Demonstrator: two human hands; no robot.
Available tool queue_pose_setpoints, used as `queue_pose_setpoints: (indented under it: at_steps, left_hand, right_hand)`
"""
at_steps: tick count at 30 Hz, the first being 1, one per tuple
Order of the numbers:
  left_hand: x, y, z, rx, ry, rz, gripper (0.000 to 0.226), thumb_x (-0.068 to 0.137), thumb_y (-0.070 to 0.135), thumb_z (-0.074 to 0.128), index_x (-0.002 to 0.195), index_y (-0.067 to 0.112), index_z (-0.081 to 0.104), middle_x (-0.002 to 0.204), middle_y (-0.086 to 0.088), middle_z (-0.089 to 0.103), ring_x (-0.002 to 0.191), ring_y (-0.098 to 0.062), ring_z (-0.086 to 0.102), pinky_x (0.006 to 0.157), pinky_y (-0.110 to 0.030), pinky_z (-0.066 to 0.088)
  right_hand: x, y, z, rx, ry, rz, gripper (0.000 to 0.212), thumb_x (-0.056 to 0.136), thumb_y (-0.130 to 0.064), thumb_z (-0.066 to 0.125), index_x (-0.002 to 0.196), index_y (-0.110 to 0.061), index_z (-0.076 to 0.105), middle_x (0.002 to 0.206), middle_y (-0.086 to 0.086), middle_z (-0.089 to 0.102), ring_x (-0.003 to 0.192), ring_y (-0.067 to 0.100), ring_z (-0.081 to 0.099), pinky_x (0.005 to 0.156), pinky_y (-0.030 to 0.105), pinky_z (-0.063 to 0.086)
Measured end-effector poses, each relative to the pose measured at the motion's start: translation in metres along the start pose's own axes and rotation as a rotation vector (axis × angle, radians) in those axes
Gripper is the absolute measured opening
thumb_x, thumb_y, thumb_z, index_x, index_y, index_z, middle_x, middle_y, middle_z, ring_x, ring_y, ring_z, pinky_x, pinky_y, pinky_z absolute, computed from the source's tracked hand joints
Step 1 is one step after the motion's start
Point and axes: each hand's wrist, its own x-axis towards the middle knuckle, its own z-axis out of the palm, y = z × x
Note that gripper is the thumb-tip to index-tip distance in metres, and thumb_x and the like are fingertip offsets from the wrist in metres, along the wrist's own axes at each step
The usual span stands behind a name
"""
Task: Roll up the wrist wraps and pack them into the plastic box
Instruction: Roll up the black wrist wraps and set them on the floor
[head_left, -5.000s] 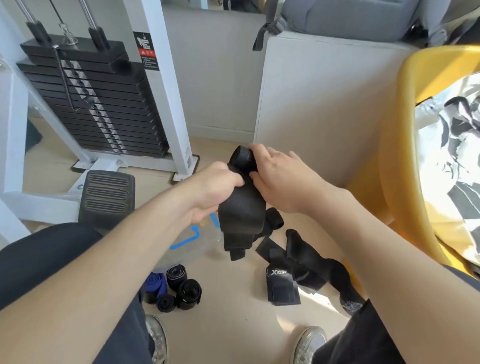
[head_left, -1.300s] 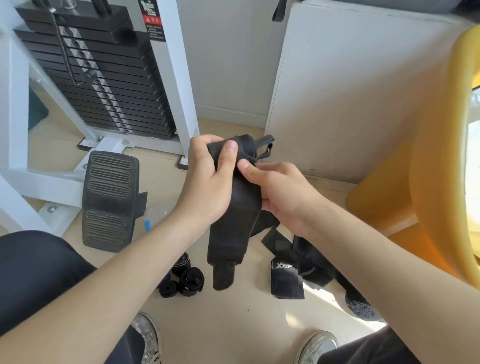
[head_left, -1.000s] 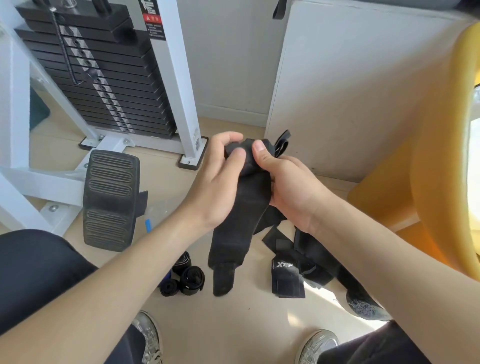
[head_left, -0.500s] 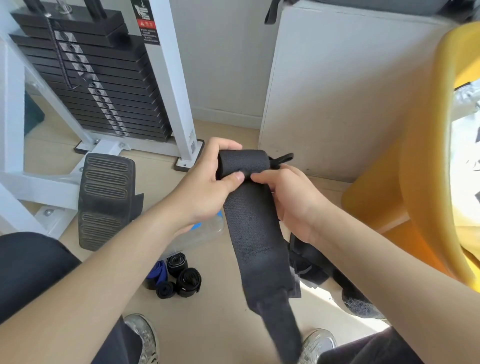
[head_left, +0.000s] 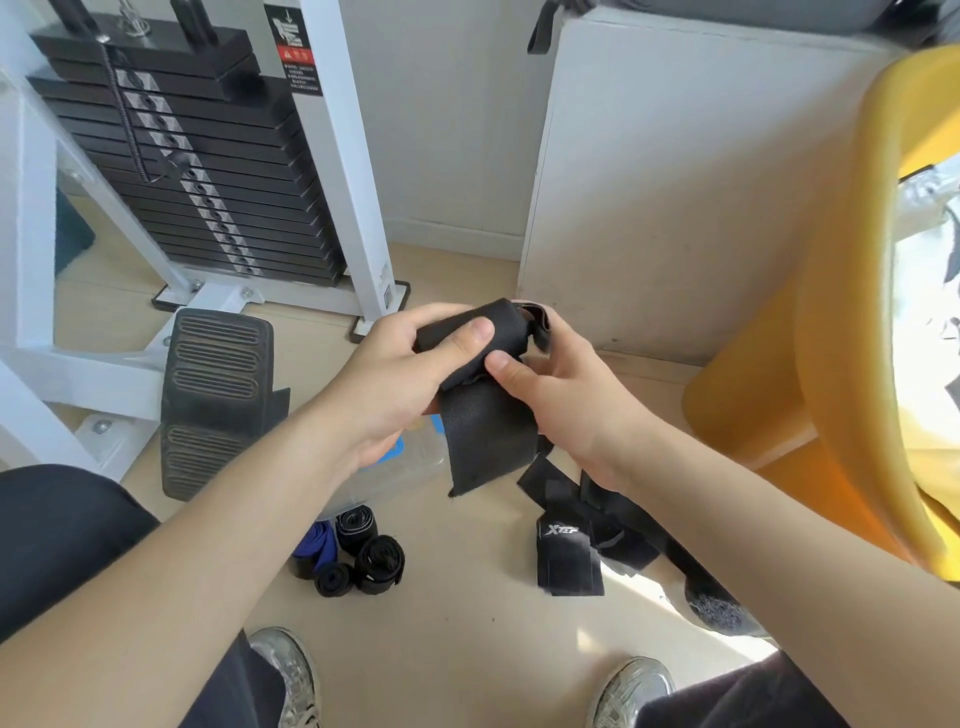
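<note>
Above the pale floor (head_left: 467, 649), left hand (head_left: 395, 384) and right hand (head_left: 561, 395) pinch a black, half-rolled fabric wrist wrap (head_left: 483, 405).

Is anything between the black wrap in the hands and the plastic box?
Nothing visible does. The plastic box lies on the floor below the black wrap, which the left hand and right hand hold. The left hand hides part of the box, so whether its lid is on cannot be told.
</note>
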Motion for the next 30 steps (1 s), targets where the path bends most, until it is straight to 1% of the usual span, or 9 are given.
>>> queue_pose_setpoints:
  at_steps: [6, 9, 13, 16, 19, 22, 24, 26, 30]
  left_hand:
    - [0.000, 0.003, 0.002, 0.178, 0.215, 0.044, 0.031, 0.085, 0.033, 0.093, 0.110, 0.027, 0.075, 0.101, -0.001, 0.081, 0.092, -0.019, 0.079, 0.081, -0.042, 0.064]
    - [-0.003, 0.008, -0.003, 0.385, 0.140, 0.174, 0.042, 0.079, 0.048, 0.080, 0.119, 0.043, 0.069, 0.105, 0.017, 0.074, 0.089, -0.001, 0.072, 0.070, -0.033, 0.064]
    - [-0.007, 0.008, -0.016, 0.620, -0.170, 0.253, 0.081, 0.083, 0.051, 0.081, 0.155, 0.057, 0.042, 0.151, 0.032, 0.051, 0.131, 0.011, 0.055, 0.100, -0.028, 0.057]
    - [-0.005, 0.012, -0.027, 0.653, -0.285, 0.232, 0.089, 0.080, 0.065, 0.081, 0.157, 0.053, 0.038, 0.151, 0.031, 0.050, 0.135, 0.010, 0.052, 0.106, -0.012, 0.046]
    - [-0.002, 0.011, -0.029, 0.668, -0.252, 0.237, 0.091, 0.066, 0.066, 0.092, 0.145, 0.051, 0.049, 0.140, 0.023, 0.061, 0.132, 0.000, 0.058, 0.110, -0.030, 0.052]
    - [-0.001, 0.006, -0.025, 0.722, -0.188, 0.301, 0.099, 0.049, 0.058, 0.105, 0.135, 0.052, 0.058, 0.134, 0.025, 0.067, 0.130, 0.003, 0.062, 0.113, -0.031, 0.052]
    - [-0.003, 0.005, -0.023, 0.761, -0.193, 0.329, 0.105, 0.045, 0.055, 0.108, 0.137, 0.052, 0.058, 0.134, 0.028, 0.067, 0.130, 0.009, 0.059, 0.110, -0.014, 0.047]
    - [-0.004, 0.006, -0.023, 0.811, -0.210, 0.345, 0.108, 0.044, 0.051, 0.110, 0.137, 0.052, 0.057, 0.134, 0.027, 0.065, 0.129, 0.007, 0.058, 0.104, -0.009, 0.047]
    - [-0.006, 0.009, -0.023, 0.860, -0.236, 0.343, 0.099, 0.047, 0.046, 0.111, 0.132, 0.046, 0.059, 0.128, 0.019, 0.070, 0.122, -0.004, 0.065, 0.105, -0.035, 0.057]
  right_hand:
    - [0.003, 0.005, 0.004, -0.091, 0.035, 0.085, 0.018, 0.110, -0.016, 0.063, 0.125, -0.023, 0.070, 0.116, 0.009, 0.080, 0.110, 0.025, 0.077, 0.101, 0.050, 0.062]
    - [0.003, 0.004, 0.002, -0.090, 0.009, 0.099, 0.013, 0.109, -0.020, 0.065, 0.119, -0.020, 0.074, 0.109, 0.010, 0.082, 0.105, 0.028, 0.080, 0.096, 0.049, 0.065]
    - [0.004, 0.000, -0.006, -0.066, -0.014, 0.120, 0.016, 0.109, -0.023, 0.066, 0.113, -0.016, 0.079, 0.101, 0.006, 0.084, 0.099, 0.028, 0.082, 0.093, 0.048, 0.066]
    - [0.004, 0.001, -0.008, -0.145, 0.015, 0.127, 0.022, 0.107, -0.029, 0.070, 0.106, -0.010, 0.081, 0.096, 0.009, 0.084, 0.099, 0.034, 0.080, 0.092, 0.052, 0.065]
    - [0.008, -0.003, -0.010, -0.395, -0.007, 0.043, 0.020, 0.106, -0.022, 0.067, 0.103, -0.006, 0.080, 0.087, 0.010, 0.083, 0.080, 0.024, 0.079, 0.080, 0.047, 0.064]
    - [0.013, -0.010, -0.017, -0.754, -0.041, -0.072, 0.017, 0.099, -0.015, 0.069, 0.086, -0.007, 0.076, 0.061, -0.002, 0.068, 0.057, 0.012, 0.052, 0.064, 0.033, 0.049]
    - [0.015, -0.015, -0.021, -0.821, -0.041, -0.078, 0.017, 0.097, -0.015, 0.071, 0.082, -0.010, 0.077, 0.061, -0.005, 0.069, 0.061, 0.015, 0.060, 0.066, 0.032, 0.050]
    - [0.015, -0.016, -0.023, -0.847, -0.039, -0.083, 0.015, 0.097, -0.017, 0.070, 0.089, -0.010, 0.081, 0.078, 0.005, 0.079, 0.082, 0.027, 0.073, 0.078, 0.039, 0.059]
    - [0.013, -0.010, -0.020, -0.919, -0.021, -0.127, 0.016, 0.099, -0.017, 0.066, 0.096, -0.008, 0.079, 0.086, 0.011, 0.079, 0.090, 0.033, 0.072, 0.083, 0.044, 0.059]
